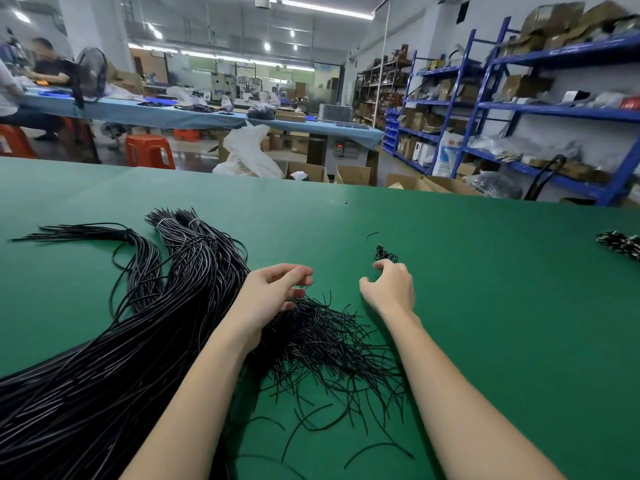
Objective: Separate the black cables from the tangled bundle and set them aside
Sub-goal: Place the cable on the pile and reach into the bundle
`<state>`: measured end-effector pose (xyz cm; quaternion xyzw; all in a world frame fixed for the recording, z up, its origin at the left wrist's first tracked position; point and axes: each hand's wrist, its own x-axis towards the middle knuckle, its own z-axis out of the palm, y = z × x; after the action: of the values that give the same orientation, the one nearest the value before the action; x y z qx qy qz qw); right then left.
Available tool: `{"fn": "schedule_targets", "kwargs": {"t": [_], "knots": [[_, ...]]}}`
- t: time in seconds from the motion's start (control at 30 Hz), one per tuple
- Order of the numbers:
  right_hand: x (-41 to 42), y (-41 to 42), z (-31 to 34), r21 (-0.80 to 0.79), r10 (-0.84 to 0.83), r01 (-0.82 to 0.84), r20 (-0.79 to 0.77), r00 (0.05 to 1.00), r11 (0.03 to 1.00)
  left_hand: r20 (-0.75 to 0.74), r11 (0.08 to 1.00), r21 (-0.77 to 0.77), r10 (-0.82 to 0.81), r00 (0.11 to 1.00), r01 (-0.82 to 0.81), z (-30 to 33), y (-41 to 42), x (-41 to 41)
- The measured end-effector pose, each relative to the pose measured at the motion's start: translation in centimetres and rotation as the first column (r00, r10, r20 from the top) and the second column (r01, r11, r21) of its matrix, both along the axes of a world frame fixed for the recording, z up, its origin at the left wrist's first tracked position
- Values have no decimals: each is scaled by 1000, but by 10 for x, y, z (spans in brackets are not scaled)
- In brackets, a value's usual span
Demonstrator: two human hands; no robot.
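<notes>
Left hand (273, 289) pinches thin wire ends of the black cables (322, 344); right hand (389, 287), fingers curled, touches small wires (385, 254); open green table (502, 306) to the right.

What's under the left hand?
The left hand hovers over the tangled thin black cables on the green table. Cable parts beneath its palm and wrist are hidden.

Black cables (104, 368), green table (485, 306)
</notes>
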<state>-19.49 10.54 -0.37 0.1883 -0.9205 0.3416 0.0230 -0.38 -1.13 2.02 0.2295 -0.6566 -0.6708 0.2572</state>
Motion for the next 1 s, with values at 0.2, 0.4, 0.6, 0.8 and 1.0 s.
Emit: {"fn": "schedule_targets", "kwargs": {"t": [0.2,0.4,0.6,0.8,1.0], "knots": [[43,-4,15,-177,291,-271,98,952,946,21,1000,4,6,1000,-6,1,2,0],[70,-9,8,-278,362,-328,79,929,903,26,1000,12,15,1000,-16,-1,-2,0],[78,-4,-14,-210,383,-358,93,919,910,40,999,-6,44,998,-43,-1,-2,2],[87,-5,-6,-421,340,-322,-33,940,848,249,450,-885,675,694,-120,-7,-8,14],[94,-8,-4,-478,376,-328,5,927,815,573,557,-809,674,466,188,0,-18,22]]}}
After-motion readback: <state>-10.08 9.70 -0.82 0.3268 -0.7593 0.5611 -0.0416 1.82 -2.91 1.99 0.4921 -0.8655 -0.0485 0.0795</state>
